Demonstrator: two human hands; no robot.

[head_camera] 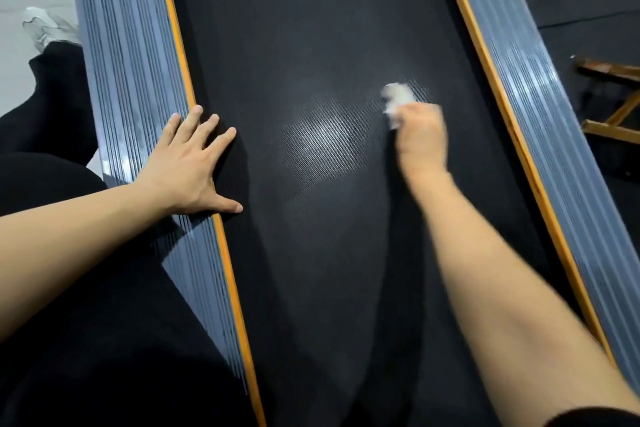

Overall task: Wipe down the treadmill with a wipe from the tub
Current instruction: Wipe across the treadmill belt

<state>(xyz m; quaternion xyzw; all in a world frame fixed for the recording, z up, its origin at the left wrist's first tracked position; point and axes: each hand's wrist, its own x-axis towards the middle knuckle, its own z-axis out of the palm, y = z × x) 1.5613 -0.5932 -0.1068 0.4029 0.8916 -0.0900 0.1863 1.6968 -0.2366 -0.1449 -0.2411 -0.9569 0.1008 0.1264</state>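
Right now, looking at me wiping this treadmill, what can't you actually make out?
- The wipe and right hand: motion-blurred in the head view, so the grip and the wipe's folds are unclear.
- The wipe tub: not in the frame.
- The treadmill belt: both ends and the console are cut off by the frame edges.
- The wooden frame at right: cut by the edge, unidentifiable.

No legible txt or labels anywhere.

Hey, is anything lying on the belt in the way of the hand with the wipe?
Nothing visible does. The right hand holds the crumpled wipe on the black belt, which is bare ahead of it. The left hand rests flat at the belt's left edge, well apart from the wipe.
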